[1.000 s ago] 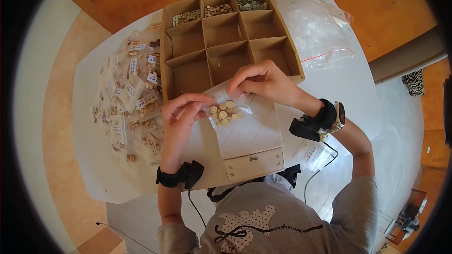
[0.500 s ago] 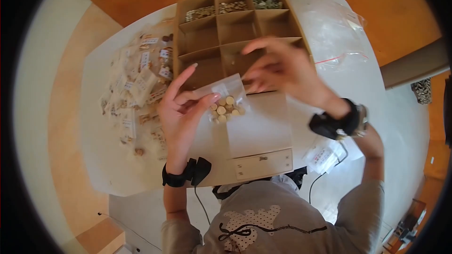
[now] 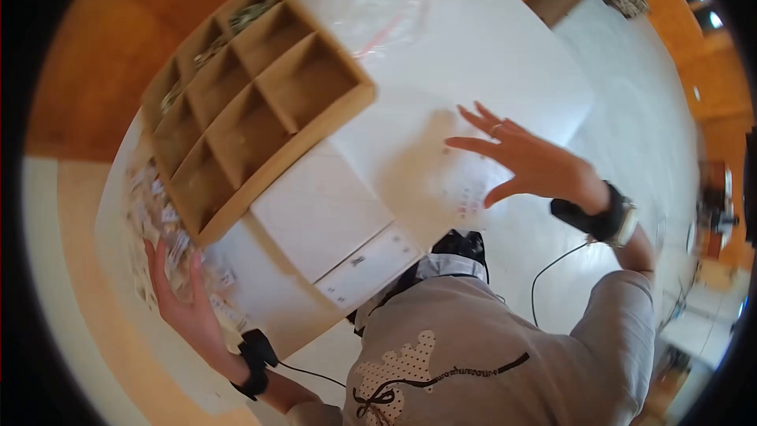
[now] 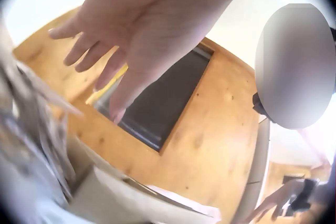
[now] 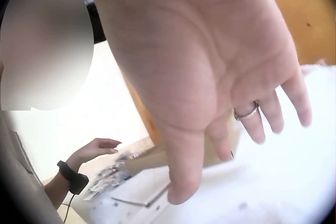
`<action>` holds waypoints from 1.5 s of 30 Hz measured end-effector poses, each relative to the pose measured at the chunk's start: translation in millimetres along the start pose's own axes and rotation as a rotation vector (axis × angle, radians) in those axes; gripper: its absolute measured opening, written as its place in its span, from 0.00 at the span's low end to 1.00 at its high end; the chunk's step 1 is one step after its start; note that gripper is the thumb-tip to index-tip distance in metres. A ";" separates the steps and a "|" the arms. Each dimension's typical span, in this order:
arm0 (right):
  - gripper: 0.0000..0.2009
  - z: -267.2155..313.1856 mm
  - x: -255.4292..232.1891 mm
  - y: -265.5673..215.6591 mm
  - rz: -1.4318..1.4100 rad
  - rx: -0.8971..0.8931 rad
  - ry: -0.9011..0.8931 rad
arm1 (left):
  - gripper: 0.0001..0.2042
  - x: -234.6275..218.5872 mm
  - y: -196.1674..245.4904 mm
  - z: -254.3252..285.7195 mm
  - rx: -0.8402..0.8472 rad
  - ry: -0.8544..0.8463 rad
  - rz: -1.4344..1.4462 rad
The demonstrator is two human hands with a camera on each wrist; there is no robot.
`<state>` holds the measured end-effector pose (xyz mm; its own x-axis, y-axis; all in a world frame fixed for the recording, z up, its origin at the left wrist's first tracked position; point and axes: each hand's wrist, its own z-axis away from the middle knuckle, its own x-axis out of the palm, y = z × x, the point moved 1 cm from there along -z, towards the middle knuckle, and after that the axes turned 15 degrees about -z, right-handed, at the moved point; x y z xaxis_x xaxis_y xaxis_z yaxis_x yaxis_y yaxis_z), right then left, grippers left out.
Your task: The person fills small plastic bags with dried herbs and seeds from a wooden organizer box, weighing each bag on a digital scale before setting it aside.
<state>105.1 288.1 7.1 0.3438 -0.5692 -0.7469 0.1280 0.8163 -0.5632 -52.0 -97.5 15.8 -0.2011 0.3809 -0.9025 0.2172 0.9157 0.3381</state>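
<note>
My left hand (image 3: 193,308) hovers at the near edge of a pile of small labelled clear bags (image 3: 169,221), fingers extended. In the left wrist view its palm (image 4: 147,29) shows bare, with nothing between the fingers. On the other side my right hand (image 3: 536,162) spreads its fingers over the white table (image 3: 505,63), casting a shadow there. A ring sits on one finger, and the palm (image 5: 210,61) holds nothing in the right wrist view. Below that hand lie clear bags with printed labels (image 3: 469,197).
A cardboard box with compartments (image 3: 288,146) stands at the left; its far row holds small pieces and green flakes. Against its near side lies a flat white box (image 3: 319,193). A large clear plastic bag with a red strip (image 3: 386,31) lies beyond. A cable (image 3: 536,288) hangs from the right wrist.
The small bag of round pale slices has left my left hand, which moved left to the pile. My right hand moved right, away from the box. The head view has turned right.
</note>
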 end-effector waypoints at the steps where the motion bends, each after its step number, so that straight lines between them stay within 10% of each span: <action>1: 0.42 1.2 11.5 6.2 -0.028 0.078 -0.021 | 0.19 2.1 13.3 5.2 0.013 -0.013 0.030; 9: 0.43 11.7 60.8 31.7 -0.247 -0.015 0.442 | 0.19 49.1 144.4 63.8 0.710 -0.544 0.156; 22: 0.45 33.4 74.7 40.6 -0.215 -0.026 0.637 | 0.24 119.0 202.3 113.5 1.058 -0.431 -0.002; 30: 0.46 32.2 75.3 41.8 -0.304 -0.026 0.686 | 0.11 120.9 196.5 100.6 0.932 -0.477 0.291; 36: 0.47 31.2 71.4 41.6 -0.344 0.012 0.666 | 0.05 101.1 201.7 77.2 0.381 -0.607 0.365; 45: 0.46 31.8 74.7 41.5 -0.361 0.033 0.712 | 0.09 90.6 191.4 58.0 0.036 -0.477 0.960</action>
<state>165.6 282.6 -60.8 -0.3994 -0.7155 -0.5732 0.1495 0.5660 -0.8107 26.7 104.9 -16.7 0.4613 0.8428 -0.2773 0.1158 0.2526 0.9606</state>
